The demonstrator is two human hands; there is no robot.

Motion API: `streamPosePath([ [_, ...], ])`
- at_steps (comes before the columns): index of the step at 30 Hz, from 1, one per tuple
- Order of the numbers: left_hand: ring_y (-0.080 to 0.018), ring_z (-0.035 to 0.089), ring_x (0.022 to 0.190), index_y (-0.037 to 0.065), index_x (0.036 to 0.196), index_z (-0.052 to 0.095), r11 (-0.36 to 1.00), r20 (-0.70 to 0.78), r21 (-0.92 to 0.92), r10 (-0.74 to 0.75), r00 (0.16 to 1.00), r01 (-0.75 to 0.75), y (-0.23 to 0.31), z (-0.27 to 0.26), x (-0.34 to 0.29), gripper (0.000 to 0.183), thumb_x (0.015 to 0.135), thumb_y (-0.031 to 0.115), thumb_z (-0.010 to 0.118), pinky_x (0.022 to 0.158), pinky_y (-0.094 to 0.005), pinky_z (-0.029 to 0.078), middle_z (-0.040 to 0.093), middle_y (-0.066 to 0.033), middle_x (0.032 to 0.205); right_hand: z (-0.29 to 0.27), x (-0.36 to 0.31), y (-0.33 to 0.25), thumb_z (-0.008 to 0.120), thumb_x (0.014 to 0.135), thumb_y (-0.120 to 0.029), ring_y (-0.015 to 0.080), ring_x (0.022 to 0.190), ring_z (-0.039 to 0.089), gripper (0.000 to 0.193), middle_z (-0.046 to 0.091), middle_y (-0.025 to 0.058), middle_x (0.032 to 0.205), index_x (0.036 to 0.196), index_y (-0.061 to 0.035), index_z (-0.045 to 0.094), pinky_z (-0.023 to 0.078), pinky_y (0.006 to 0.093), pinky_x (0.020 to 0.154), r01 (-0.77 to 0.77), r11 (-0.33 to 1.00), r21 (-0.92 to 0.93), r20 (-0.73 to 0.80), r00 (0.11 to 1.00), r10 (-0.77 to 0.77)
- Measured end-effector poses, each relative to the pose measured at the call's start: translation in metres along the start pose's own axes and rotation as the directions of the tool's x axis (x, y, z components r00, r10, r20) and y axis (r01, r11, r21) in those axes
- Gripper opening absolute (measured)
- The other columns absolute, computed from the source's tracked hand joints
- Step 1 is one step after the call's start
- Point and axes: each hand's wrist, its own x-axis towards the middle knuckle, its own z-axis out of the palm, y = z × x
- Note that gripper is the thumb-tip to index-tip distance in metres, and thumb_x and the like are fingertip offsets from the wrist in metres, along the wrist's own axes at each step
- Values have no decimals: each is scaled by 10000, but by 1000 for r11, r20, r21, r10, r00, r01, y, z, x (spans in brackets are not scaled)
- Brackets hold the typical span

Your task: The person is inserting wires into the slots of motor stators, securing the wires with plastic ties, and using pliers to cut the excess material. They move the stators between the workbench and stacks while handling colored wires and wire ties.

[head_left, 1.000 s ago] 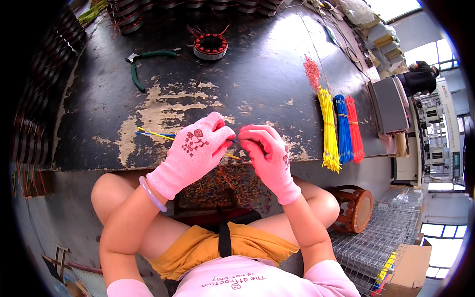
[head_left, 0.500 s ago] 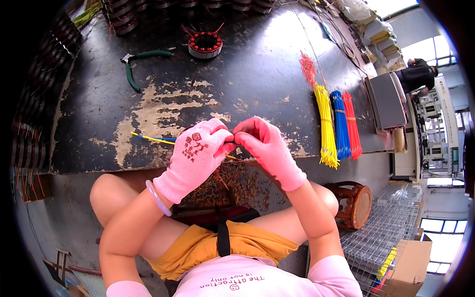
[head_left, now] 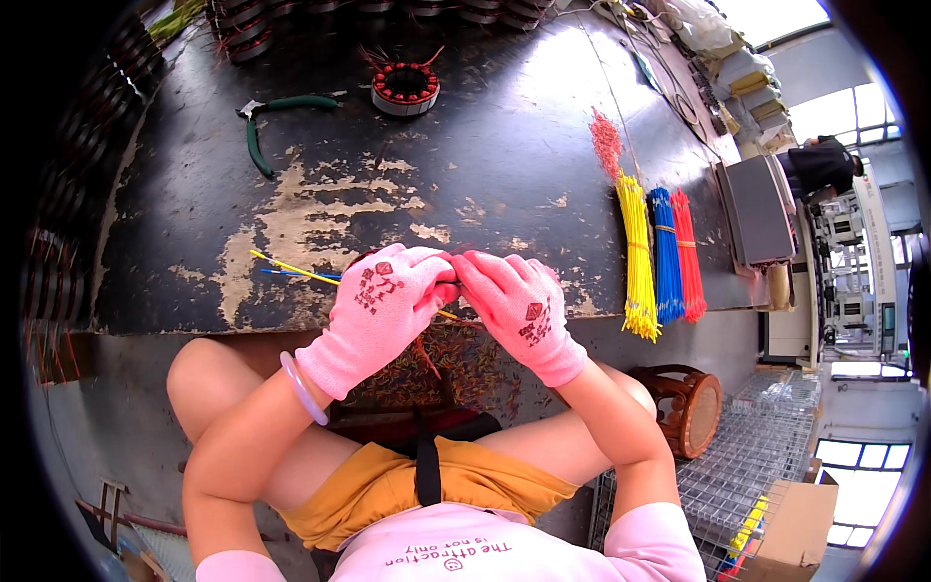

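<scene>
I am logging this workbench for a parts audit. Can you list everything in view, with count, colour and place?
Thin wires: a few, yellow and blue, sticking out left of the left hand.
Wire bundles: three, yellow, blue, red, side by side at the bench's right.
Red wire tuft: one, beyond the yellow bundle.
Wound coil ring: one, red and black, far centre.
Pliers: one, green handles, far left.
Bench: one, black, worn.
Wire offcuts: many, mixed colours, in the lap tray.
Stool: one, brown, floor right.
Left hand: pink glove, fingers closed on the wires.
Right hand: pink glove, meeting the left.
</scene>
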Motion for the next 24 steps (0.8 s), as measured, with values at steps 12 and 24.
streamPosePath([
  [12, -290, 680, 918, 86, 942, 700, 1000, 31, 15, -4, 999, 4, -1, -1, -1, 103, 843, 111, 715, 811, -394, 552, 745, -46, 1113, -18, 12, 10, 727, 875, -141, 212, 817, 653, 183, 673, 56, 917, 1031, -61, 673, 516, 329, 712, -303, 845, 441, 288, 939, 187],
  [24, -255, 666, 870, 99, 968, 674, 998, -24, 7, 69, 997, -68, -5, 1, -2, 125, 854, 141, 705, 779, -390, 552, 735, -14, 1063, -13, 10, 4, 732, 918, -224, 71, 726, 635, 206, 695, 46, 814, 1032, -64, 671, 506, 262, 655, -771, 235, 592, 616, 621, 485],
])
